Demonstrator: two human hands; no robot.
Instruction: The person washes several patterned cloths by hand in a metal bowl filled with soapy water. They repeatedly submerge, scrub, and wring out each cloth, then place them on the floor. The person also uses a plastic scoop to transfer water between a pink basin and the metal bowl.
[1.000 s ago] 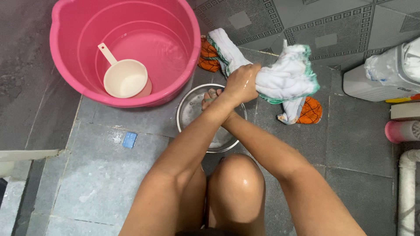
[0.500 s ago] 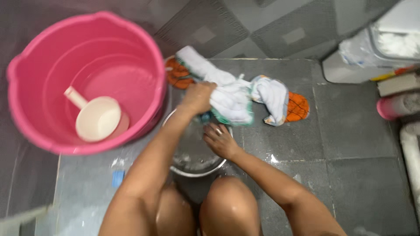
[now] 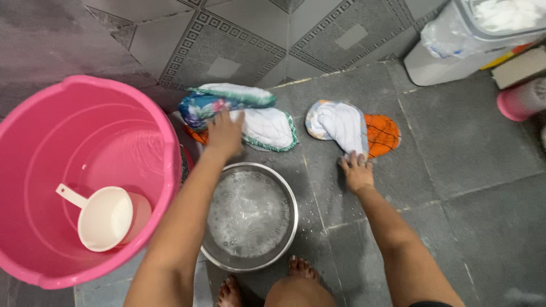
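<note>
My left hand (image 3: 225, 134) lies flat on a white cloth with green trim (image 3: 267, 128), beside a folded blue-green patterned cloth (image 3: 219, 100) on the grey tiled floor. My right hand (image 3: 357, 170) presses the near edge of a second white cloth (image 3: 340, 124) that lies over an orange checked pad (image 3: 383, 135). Below the hands stands a steel bowl (image 3: 291, 200) holding soapy water.
A big pink tub (image 3: 165, 136) with water and a cream scoop (image 3: 103, 218) stands at the left. A white plastic container (image 3: 455, 45) and a pink object (image 3: 518, 102) are at the top right. My bare toes (image 3: 301, 267) are near the bowl.
The bundle of cloths has been pulled apart and spread on the floor. My left hand went to the left cloth, my right hand out to the right one.
</note>
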